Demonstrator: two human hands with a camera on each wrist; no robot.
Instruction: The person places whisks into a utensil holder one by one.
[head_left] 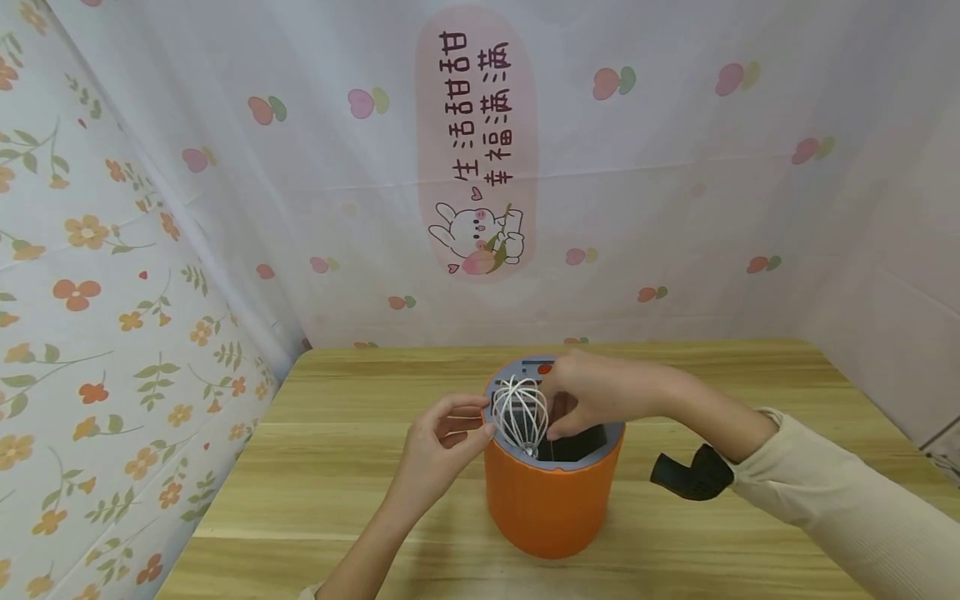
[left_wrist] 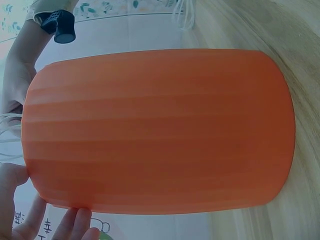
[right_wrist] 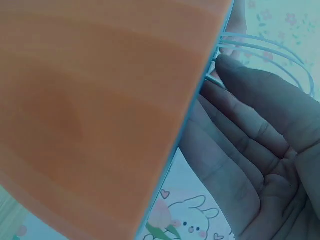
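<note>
An orange round utensil holder with a grey slotted top stands on the wooden table. A whisk sits in it with its white wire loops upward. My left hand touches the left rim with thumb and fingertips; the left wrist view shows its fingers along the holder's wall. My right hand reaches over the top from the right, its fingers bent down at the dark opening beside the whisk. In the right wrist view its thumb is near the whisk's wires. Whether it pinches anything is hidden.
The wooden table extends on both sides of the holder. Behind it hangs a white printed curtain, with a flowered one on the left. A black device is strapped at the right wrist.
</note>
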